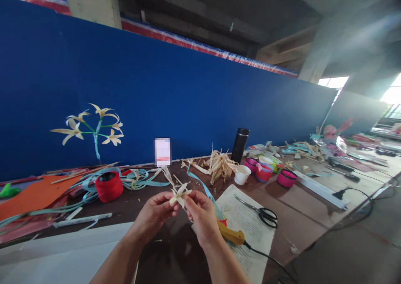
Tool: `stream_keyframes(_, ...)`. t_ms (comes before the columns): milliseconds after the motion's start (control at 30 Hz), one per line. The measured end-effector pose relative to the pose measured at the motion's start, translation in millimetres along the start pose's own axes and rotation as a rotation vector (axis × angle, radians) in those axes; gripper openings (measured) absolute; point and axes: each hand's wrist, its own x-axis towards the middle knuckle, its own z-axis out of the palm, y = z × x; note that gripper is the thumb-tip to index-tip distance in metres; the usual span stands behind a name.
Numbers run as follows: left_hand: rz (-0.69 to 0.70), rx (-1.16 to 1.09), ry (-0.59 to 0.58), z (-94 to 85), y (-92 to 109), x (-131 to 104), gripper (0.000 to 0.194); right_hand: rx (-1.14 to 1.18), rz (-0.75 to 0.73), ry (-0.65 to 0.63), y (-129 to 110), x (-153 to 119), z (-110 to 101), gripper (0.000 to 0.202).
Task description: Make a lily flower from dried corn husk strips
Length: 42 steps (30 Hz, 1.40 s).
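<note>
A small cream flower with pointed petals (pixel 179 195) is held between both hands, above the dark brown table. My left hand (pixel 156 213) pinches its left side with thumb and fingers. On the right side, my right hand (pixel 201 215) closes its fingertips on the same flower. Pale strips (pixel 169 176) rise behind it. A yellow-handled tool with a black cord (pixel 232 234) lies just right of my right wrist, partly hidden by it. Black-handled scissors (pixel 266 217) rest on a printed sheet (pixel 250 250).
Behind stand a flower stem with several blooms (pixel 97 138), a red ribbon roll (pixel 109 188), dried husks (pixel 221 167), a black bottle (pixel 240 145), a white cup (pixel 242 175) and a power strip (pixel 321 190). White paper (pixel 72 254) lies at the front left.
</note>
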Motion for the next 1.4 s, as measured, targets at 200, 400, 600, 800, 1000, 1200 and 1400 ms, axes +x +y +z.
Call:
stream_keyframes(200, -0.005, 0.016, 0.018, -2.8, 1.2, -0.2, 0.016, 0.002, 0.016, 0.035, -1.9, 0.8, 0.7, 0.021)
stream_keyframes(400, 0.006, 0.006, 0.027, -5.4, 1.7, 0.8, 0.017, 0.052, 0.002, 0.028, -3.6, 0.3, 1.0, 0.018)
stream_keyframes(600, 0.018, -0.001, 0.060, -4.5, 3.0, 1.4, 0.020, 0.059, -0.013, 0.023, -3.7, 0.4, 0.7, 0.020)
stream_keyframes(800, 0.020, -0.003, 0.072, -3.2, 5.4, 0.5, 0.018, 0.036, -0.013, 0.038, -4.7, 0.8, 0.7, 0.021)
stream_keyframes(1000, 0.022, 0.023, 0.076, -4.8, 3.4, 1.8, 0.017, 0.011, -0.063, 0.073, -3.1, 0.6, -0.8, 0.022)
stream_keyframes(1200, 0.022, 0.084, 0.040, -3.1, 4.0, -1.5, 0.015, -0.037, -0.091, 0.123, -1.8, 1.4, -1.4, 0.022)
stream_keyframes(1400, 0.050, 0.066, 0.031, -3.5, 4.9, -1.3, 0.015, -0.120, -0.110, 0.113, -2.3, 1.2, -3.5, 0.021)
